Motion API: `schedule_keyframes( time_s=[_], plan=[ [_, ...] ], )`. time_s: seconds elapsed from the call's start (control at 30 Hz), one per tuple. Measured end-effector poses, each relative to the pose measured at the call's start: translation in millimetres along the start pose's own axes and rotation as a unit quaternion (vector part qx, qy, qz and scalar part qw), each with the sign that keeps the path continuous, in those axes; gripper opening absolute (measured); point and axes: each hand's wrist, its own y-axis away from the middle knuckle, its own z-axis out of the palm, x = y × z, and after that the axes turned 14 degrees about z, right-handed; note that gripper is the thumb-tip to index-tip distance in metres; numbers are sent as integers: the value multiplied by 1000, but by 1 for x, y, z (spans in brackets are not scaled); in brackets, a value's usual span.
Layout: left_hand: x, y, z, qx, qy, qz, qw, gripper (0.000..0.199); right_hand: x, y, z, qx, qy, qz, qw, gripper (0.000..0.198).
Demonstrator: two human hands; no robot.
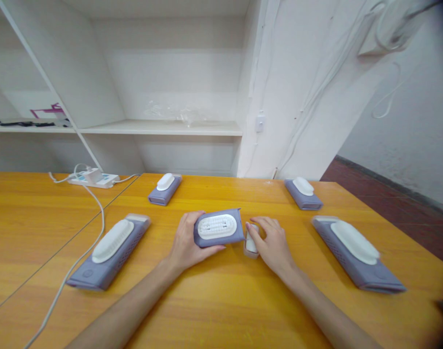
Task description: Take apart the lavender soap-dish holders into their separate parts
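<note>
My left hand (pixel 190 242) grips a purple-grey box (pixel 218 245) by its left end, thumb below and fingers behind. The box is tilted toward me. On its face is a white oval piece (pixel 217 227) with rows of small bumps and a few dark marks. A flap stands out at the box's right end. Beside that end, my right hand (pixel 274 245) is closed on a small white piece with a clear plastic edge (pixel 251 245), low over the table. The fingers cover part of it, so its kind cannot be made out.
Purple-grey boxes with white oval tops lie around my hands: near left (pixel 110 249), near right (pixel 357 252), far left (pixel 165 188) and far right (pixel 303 193). A power strip (pixel 94 178) with a white cable (pixel 102 218) sits at the left on the wooden table (pixel 221 305). Shelves (pixel 163 127) stand behind.
</note>
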Motion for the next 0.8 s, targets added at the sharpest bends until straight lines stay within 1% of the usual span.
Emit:
schedule_keyframes(
  time_s=[0.13,0.27,0.4,0.5,0.63,0.7,0.8],
  plan=[
    [0,1,1,3,-2,-14,1000,84,4,4,3,-19,-8,-10,1000,31],
    [-1,0,2,6,-15,-34,999,84,5,11,0,-58,23,-37,997,39],
    [-3,-1,2,2,-44,-62,997,83,8,17,-4,-107,50,-57,991,54],
    [-5,-2,3,-8,-60,-72,996,83,10,17,-7,-123,66,-69,988,65],
    [-6,-1,5,-31,-59,-78,995,85,16,13,-8,-117,51,-46,991,66],
    [-6,0,6,-41,-51,-78,995,86,21,9,-6,-103,15,-30,994,67],
    [-4,0,6,-50,-40,-73,995,85,28,4,-1,-70,-37,11,997,76]
  ],
)
